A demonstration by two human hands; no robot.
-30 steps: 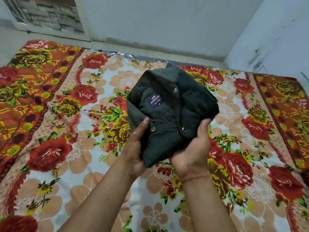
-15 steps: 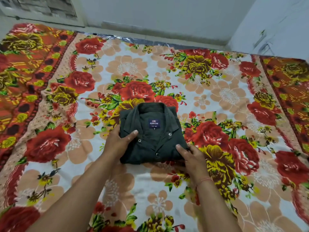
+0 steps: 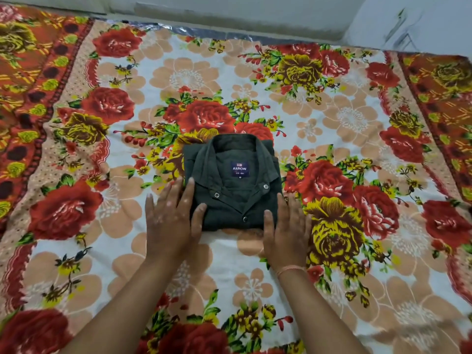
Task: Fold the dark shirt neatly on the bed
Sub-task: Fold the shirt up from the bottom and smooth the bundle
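The dark shirt lies folded into a compact square on the floral bedsheet, collar up, with a blue brand label showing inside the collar. My left hand rests flat at the shirt's near left corner, fingers spread, thumb and fingertips touching the fabric. At the near right corner my right hand lies flat, fingers apart, its thumb on the shirt's front edge. Neither hand grips the cloth.
The bed is covered by a sheet with red and yellow roses and an orange patterned border on both sides. A pale wall runs along the far edge, and a white cabinet stands at the far right.
The folded shirt came down from my raised hands onto the sheet. My hands have let go of it and now lie flat at its near corners.
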